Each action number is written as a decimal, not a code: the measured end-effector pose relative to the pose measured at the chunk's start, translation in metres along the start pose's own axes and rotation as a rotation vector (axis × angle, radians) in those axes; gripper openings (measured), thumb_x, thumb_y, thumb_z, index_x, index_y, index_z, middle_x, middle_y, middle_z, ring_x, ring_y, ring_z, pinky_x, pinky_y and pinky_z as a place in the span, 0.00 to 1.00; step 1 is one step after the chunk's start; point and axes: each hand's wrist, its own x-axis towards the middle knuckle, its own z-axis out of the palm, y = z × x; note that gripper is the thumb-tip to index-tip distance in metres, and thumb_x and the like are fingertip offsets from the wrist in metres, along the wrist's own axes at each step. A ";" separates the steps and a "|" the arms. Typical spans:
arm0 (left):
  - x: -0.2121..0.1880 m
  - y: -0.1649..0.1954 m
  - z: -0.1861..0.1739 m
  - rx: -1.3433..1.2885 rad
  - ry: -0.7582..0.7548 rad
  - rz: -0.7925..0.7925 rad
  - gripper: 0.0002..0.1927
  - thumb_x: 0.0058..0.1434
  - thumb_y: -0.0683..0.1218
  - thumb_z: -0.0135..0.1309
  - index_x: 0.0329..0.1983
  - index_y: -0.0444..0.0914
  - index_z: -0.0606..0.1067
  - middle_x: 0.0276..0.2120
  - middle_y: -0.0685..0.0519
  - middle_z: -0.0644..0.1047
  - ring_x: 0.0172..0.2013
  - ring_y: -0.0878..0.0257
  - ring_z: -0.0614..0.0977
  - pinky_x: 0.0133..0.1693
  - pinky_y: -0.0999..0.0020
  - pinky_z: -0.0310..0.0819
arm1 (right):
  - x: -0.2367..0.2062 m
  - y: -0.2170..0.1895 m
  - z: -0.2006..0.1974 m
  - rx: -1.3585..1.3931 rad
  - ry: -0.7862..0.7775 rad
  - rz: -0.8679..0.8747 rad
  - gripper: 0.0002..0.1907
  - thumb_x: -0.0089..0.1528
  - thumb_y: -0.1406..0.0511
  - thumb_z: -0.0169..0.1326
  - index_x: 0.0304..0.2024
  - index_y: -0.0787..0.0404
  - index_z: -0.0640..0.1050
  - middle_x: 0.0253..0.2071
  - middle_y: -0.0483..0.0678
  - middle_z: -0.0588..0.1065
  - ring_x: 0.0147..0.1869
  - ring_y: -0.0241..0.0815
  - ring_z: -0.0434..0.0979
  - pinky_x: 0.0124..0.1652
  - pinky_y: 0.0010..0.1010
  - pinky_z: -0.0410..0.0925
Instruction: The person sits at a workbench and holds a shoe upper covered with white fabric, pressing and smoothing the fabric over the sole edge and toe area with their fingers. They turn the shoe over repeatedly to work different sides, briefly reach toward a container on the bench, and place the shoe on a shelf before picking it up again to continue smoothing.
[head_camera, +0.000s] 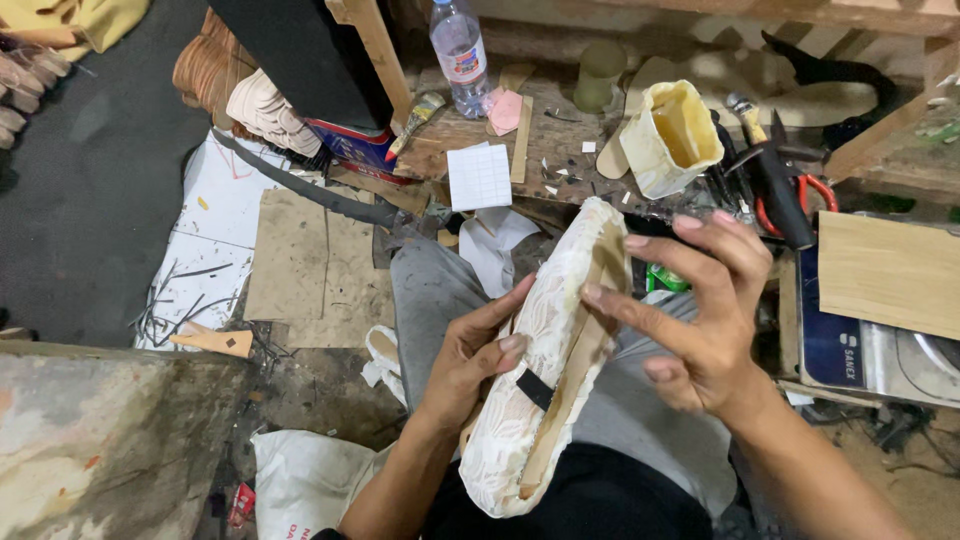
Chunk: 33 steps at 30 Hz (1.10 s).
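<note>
Left hand (470, 355) wrapped around the lace-covered shoe upper (550, 370), gripping its side over the lap. Right hand (700, 310) fingers spread, fingertips pressing the folded edge. Glue pot (672, 138) on workbench (500, 150) behind.

The left hand (470, 355) cradles a lace-covered shoe upper (545, 370) over the lap while the right hand (700, 320) presses its edge; a glue pot (672, 135) stands on the desk (560, 140).
</note>
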 end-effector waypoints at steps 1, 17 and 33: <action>0.000 0.000 0.000 0.001 -0.005 0.000 0.38 0.64 0.45 0.58 0.75 0.29 0.62 0.68 0.42 0.71 0.65 0.59 0.73 0.67 0.65 0.62 | 0.001 0.001 0.001 0.001 -0.009 0.007 0.38 0.74 0.41 0.25 0.53 0.48 0.85 0.60 0.54 0.73 0.68 0.57 0.61 0.71 0.55 0.50; -0.001 -0.001 -0.001 -0.077 -0.001 -0.020 0.35 0.65 0.44 0.56 0.75 0.30 0.62 0.67 0.42 0.72 0.63 0.60 0.75 0.65 0.66 0.66 | -0.010 0.004 0.006 -0.084 0.004 -0.086 0.39 0.74 0.41 0.24 0.53 0.45 0.86 0.56 0.45 0.76 0.62 0.50 0.64 0.65 0.51 0.51; 0.000 -0.006 -0.005 -0.109 -0.022 -0.010 0.42 0.64 0.52 0.61 0.76 0.30 0.60 0.69 0.42 0.70 0.65 0.59 0.74 0.66 0.65 0.65 | -0.022 -0.004 0.012 0.018 -0.030 -0.157 0.33 0.73 0.43 0.29 0.51 0.45 0.85 0.56 0.44 0.77 0.61 0.47 0.66 0.65 0.50 0.50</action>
